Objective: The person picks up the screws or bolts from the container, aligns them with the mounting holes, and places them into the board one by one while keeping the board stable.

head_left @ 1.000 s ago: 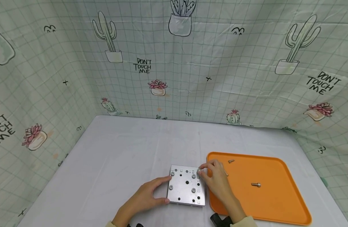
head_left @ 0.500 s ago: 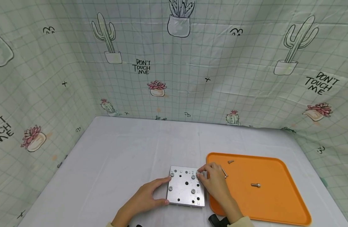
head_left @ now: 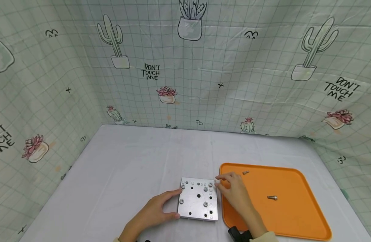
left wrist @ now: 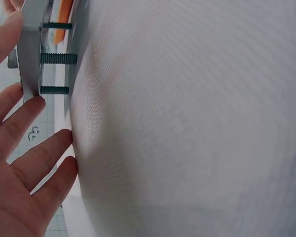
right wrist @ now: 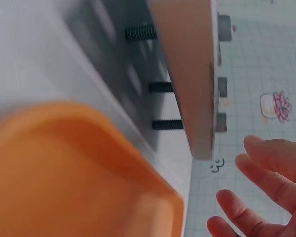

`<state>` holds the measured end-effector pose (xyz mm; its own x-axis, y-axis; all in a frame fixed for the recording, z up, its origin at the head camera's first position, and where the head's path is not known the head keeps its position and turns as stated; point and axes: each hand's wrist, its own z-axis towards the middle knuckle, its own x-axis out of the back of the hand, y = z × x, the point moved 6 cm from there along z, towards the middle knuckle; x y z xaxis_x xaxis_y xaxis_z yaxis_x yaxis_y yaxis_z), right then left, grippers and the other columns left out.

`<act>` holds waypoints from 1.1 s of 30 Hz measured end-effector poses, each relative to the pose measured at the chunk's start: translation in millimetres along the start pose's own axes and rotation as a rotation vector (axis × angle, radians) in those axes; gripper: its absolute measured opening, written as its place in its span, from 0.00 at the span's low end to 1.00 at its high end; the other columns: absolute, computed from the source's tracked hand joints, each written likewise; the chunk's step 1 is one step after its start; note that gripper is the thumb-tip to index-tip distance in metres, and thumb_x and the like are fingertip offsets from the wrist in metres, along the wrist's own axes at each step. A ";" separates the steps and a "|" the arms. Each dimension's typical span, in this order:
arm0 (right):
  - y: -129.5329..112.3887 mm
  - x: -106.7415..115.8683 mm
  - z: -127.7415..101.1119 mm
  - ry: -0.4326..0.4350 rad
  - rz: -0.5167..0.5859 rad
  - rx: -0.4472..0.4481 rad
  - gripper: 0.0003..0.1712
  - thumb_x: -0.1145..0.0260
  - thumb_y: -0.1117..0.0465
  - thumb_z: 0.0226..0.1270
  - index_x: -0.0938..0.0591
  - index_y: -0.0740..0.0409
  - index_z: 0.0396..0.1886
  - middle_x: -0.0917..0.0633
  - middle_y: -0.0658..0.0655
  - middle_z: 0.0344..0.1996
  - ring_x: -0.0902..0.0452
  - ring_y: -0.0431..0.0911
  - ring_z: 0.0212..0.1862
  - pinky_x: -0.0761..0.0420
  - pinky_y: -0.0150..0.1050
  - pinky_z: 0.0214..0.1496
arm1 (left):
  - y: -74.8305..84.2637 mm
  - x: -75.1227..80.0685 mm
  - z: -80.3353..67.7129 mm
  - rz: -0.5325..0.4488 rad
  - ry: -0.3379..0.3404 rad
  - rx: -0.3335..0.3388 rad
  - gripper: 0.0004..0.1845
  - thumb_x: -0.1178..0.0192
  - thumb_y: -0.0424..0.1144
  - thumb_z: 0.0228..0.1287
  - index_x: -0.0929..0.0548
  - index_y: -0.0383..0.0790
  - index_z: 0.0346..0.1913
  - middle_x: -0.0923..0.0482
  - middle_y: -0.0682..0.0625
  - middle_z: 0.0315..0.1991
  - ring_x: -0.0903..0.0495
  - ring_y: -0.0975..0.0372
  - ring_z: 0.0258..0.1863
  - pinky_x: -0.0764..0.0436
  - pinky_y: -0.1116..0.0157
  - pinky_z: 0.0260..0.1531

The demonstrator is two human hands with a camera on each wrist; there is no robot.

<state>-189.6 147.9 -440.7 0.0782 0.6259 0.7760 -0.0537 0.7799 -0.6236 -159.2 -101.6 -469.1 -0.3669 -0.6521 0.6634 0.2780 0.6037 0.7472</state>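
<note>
Screws [left wrist: 58,58] jutting beneath could tilt the plate [head_left: 192,205] if my spread left hand [head_left: 156,207], touching its edge, pushes; my loosely spread right hand [head_left: 235,190] holds nothing.

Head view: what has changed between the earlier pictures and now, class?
The right hand has let go of the screw near the far right corner of the metal plate and drawn back slightly to the right. The left hand still touches the plate's left edge; the plate stays put.
</note>
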 end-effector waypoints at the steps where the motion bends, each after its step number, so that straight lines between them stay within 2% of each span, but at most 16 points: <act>1: 1.5 2.1 0.4 -0.002 0.004 -0.004 0.11 0.32 0.58 0.57 0.16 0.52 0.41 0.21 0.56 0.40 0.29 0.50 0.46 0.24 0.47 0.47 | -0.3 0.1 0.1 0.001 0.001 -0.001 0.36 0.32 0.55 0.48 0.30 0.59 0.64 0.29 0.57 0.63 0.31 0.53 0.64 0.30 0.50 0.61; 17: 30.3 34.9 -7.1 -0.018 0.027 -0.049 0.14 0.35 0.55 0.62 0.17 0.56 0.45 0.21 0.58 0.44 0.29 0.54 0.49 0.24 0.49 0.48 | -3.8 -2.9 -0.9 -0.020 -0.018 0.021 0.36 0.32 0.54 0.49 0.31 0.59 0.64 0.30 0.59 0.64 0.32 0.55 0.65 0.31 0.51 0.62; 23: 43.5 39.2 -14.5 -0.021 -0.005 -0.060 0.13 0.35 0.57 0.61 0.16 0.56 0.45 0.21 0.57 0.42 0.29 0.52 0.46 0.26 0.43 0.45 | -3.1 -3.9 -1.6 -0.019 -0.025 0.026 0.36 0.33 0.55 0.49 0.31 0.60 0.65 0.31 0.60 0.64 0.33 0.56 0.65 0.30 0.52 0.62; 33: 53.0 38.1 -28.4 -0.041 -0.058 -0.049 0.10 0.33 0.59 0.59 0.16 0.55 0.40 0.20 0.56 0.38 0.28 0.52 0.46 0.26 0.48 0.46 | -3.2 -3.7 -2.3 -0.014 -0.016 0.023 0.36 0.33 0.54 0.50 0.32 0.60 0.65 0.31 0.61 0.64 0.33 0.56 0.65 0.31 0.51 0.62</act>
<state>-161.3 212.9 -446.9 0.0392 0.5803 0.8134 -0.0011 0.8141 -0.5807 -156.7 -102.2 -473.8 -0.3843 -0.6533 0.6523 0.2525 0.6052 0.7550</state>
